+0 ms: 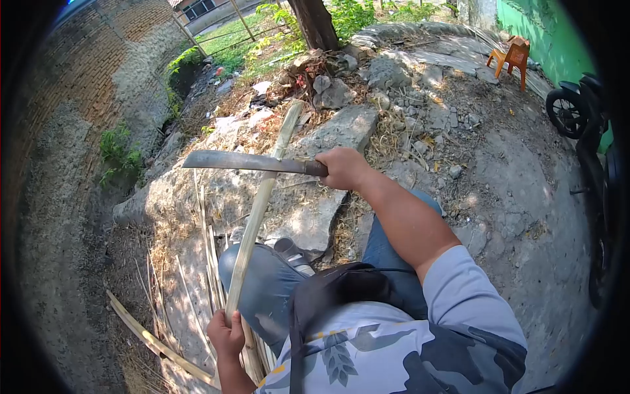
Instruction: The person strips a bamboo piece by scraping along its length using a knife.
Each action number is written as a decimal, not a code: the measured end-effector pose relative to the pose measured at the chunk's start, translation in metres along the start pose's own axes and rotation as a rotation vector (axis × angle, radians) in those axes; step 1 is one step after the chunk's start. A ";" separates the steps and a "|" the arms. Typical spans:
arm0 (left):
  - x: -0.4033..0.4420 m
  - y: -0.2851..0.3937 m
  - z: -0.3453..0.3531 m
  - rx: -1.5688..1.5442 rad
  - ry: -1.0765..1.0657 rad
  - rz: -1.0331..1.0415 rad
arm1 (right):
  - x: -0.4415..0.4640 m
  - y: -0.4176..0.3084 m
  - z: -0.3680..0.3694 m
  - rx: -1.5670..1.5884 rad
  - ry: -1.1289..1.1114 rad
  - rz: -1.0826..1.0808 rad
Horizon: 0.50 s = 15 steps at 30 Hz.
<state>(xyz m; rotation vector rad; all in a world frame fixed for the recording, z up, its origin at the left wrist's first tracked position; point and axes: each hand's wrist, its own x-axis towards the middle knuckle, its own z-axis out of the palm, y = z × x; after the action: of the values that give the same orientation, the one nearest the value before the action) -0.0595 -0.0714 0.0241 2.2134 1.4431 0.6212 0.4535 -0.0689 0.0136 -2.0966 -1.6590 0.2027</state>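
Note:
My right hand [342,169] is wrapped round the dark handle of a machete [230,160], whose long blade points left. The blade lies across a pale split bamboo strip [252,226]; whether it has cut in I cannot tell. My left hand [226,333] grips the strip's lower end beside my knee. From there the strip slants up and away, its far end above the blade near a flat concrete slab [341,131]. More thin bamboo strips [211,262] lie on the ground left of my leg, partly hidden by it.
A longer bamboo piece [161,348] lies at the lower left. Broken rubble [420,125] and a tree trunk [314,25] are ahead. An orange plastic chair [516,58] and a parked motorbike [587,125] stand at the right. A brick wall [72,85] runs along the left.

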 end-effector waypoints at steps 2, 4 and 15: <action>0.006 -0.003 0.003 0.033 0.033 0.025 | -0.006 -0.008 -0.004 -0.021 0.018 -0.017; 0.012 0.003 0.011 0.006 0.032 0.022 | -0.011 -0.020 -0.004 -0.047 -0.032 -0.061; -0.003 -0.001 -0.003 0.058 0.042 0.017 | -0.001 -0.008 -0.005 -0.038 -0.035 -0.016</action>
<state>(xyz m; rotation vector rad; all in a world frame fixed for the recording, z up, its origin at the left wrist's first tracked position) -0.0627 -0.0733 0.0256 2.2723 1.4821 0.6428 0.4480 -0.0700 0.0210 -2.1185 -1.7129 0.2055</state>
